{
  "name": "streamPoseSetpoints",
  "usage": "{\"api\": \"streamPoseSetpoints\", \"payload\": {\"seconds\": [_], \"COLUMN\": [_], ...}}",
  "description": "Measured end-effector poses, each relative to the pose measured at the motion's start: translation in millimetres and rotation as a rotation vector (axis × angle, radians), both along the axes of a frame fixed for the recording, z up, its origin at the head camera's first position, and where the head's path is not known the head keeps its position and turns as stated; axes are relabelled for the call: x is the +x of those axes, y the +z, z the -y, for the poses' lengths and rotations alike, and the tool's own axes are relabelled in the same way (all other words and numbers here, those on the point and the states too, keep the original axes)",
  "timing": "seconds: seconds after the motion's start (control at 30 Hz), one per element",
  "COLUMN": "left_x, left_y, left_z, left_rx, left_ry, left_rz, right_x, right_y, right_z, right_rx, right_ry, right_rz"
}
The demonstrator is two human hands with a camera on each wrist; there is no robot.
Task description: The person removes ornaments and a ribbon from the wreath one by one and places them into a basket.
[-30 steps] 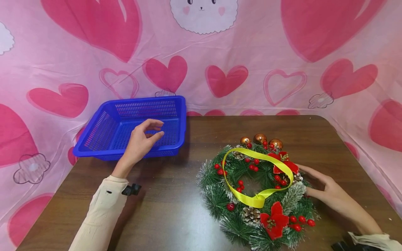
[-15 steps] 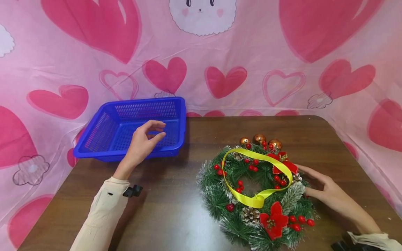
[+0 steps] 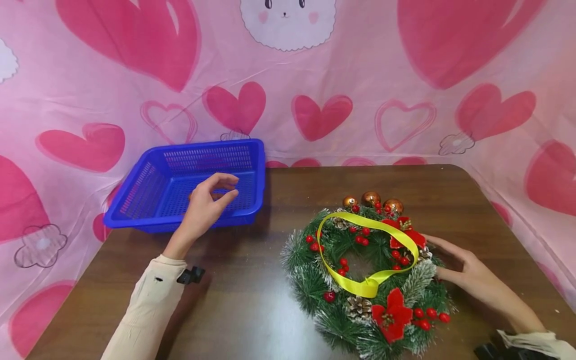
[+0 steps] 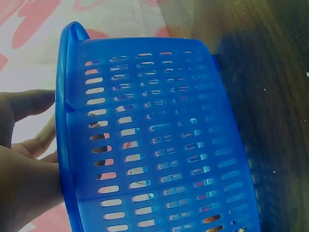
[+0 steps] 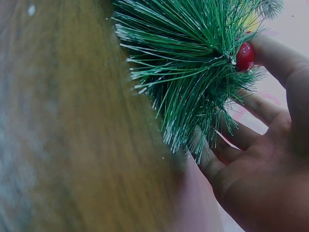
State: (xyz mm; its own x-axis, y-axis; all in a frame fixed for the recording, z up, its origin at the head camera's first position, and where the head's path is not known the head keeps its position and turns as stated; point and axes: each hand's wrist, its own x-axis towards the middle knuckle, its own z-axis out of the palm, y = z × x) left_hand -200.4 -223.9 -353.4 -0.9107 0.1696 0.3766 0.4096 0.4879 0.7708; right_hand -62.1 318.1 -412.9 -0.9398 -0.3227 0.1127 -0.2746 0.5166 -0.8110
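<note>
A green Christmas wreath (image 3: 310, 290) with frosted tips, red poinsettias, berries and pine cones lies on the table. Across its top loops a yellow ribbon (image 3: 353, 286). My right hand (image 3: 477, 280) rests at the wreath's right edge, fingers spread; in the right wrist view its thumb is beside a red berry (image 5: 245, 57). Over the blue basket (image 3: 258, 200) is my left hand (image 3: 204, 202), loosely curved, with nothing visible between fingers and thumb. Inside the basket, mostly hidden behind that hand, a small orange-brown thing (image 3: 191, 195) shows; orange also shows through the slots in the left wrist view.
Three copper-coloured baubles (image 3: 371, 198) sit at the wreath's far edge. The brown table (image 3: 252, 300) reaches back to a pink heart-printed cloth (image 3: 279, 120). The basket stands at the table's far left.
An orange-brown thing now shows in the basket behind the left hand, where none showed before. Both hands and the wreath hold nearly the same places; the head view has shifted slightly.
</note>
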Motion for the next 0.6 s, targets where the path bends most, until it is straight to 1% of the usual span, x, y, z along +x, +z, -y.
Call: {"api": "streamPoseSetpoints", "payload": {"seconds": [0.17, 0.33, 0.6], "left_x": [1.1, 6.4, 11.7], "left_y": [0.9, 3.7, 9.5], "left_z": [-1, -3, -19], "left_rx": [0.023, 0.057, 0.061], "left_ry": [-0.016, -0.031, -0.091], "left_rz": [0.001, 0.022, 0.003], "right_x": [-1.3, -2.6, 0.1], "right_y": [0.5, 1.0, 1.8], "right_z": [1, 2, 1], "right_rx": [-0.014, -0.005, 0.039], "right_ry": [0.011, 0.006, -0.018], "right_rz": [-0.013, -0.014, -0.010]}}
